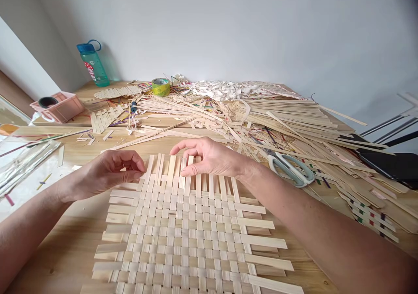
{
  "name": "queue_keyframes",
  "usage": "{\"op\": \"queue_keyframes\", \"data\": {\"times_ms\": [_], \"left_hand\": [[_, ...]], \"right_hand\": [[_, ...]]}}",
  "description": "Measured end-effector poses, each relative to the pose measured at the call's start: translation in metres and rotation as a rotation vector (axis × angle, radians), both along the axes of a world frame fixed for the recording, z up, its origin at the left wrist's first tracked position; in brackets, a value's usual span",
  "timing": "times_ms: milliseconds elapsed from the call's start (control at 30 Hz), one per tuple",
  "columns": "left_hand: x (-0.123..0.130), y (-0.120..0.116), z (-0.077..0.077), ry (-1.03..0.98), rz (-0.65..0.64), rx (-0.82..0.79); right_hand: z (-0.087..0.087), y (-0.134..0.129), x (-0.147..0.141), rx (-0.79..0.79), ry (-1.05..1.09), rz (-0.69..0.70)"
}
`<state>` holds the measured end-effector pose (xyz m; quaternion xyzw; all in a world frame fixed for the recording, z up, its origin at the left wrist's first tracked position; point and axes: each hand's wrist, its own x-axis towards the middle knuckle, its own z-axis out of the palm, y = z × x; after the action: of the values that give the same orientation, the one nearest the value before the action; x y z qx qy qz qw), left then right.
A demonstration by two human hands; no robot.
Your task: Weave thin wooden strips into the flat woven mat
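A mat woven from flat, pale wood strips (183, 237) lies on the table in front of me, its loose strip ends sticking out along both sides and the far edge. At the far left corner my left hand (106, 172) is curled, thumb and forefinger close together beside the leftmost upright strip end (149, 167). Whether anything is pinched there I cannot make out. My right hand (210, 157) reaches over the far edge from the right. Its thumb and fingers are apart around the upright strip ends, and the palm hides some of them.
White-handled scissors (292, 170) lie right of the mat. Behind are heaped loose strips (290, 115), a tape roll (160, 86), a blue-green bottle (93, 65) and a pink basket (60, 107). A black phone (390, 165) lies far right. A wall stands behind the table.
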<state>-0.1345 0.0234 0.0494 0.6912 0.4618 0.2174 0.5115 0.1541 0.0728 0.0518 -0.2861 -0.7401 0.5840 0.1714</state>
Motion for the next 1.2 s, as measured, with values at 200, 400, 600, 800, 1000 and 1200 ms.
{"op": "queue_keyframes", "data": {"times_ms": [200,400,600,800,1000,1200], "left_hand": [[0.003,0.001,-0.002,-0.029,-0.009,-0.040],[0.003,0.001,-0.003,-0.038,-0.023,-0.085],[0.001,0.001,0.003,-0.047,-0.020,-0.091],[-0.003,0.001,0.004,-0.029,-0.023,-0.062],[-0.002,0.002,0.002,-0.005,-0.045,-0.020],[0.006,-0.003,0.009,0.024,-0.022,0.004]], "right_hand": [[-0.005,0.001,-0.002,-0.013,0.008,0.018],[0.001,-0.001,0.001,0.086,-0.143,0.032],[0.006,0.003,0.008,0.228,-0.256,0.015],[0.005,0.006,0.011,0.149,-0.290,0.108],[-0.004,0.008,0.010,0.001,-0.145,0.123],[-0.004,0.007,0.010,-0.042,-0.120,0.136]]}}
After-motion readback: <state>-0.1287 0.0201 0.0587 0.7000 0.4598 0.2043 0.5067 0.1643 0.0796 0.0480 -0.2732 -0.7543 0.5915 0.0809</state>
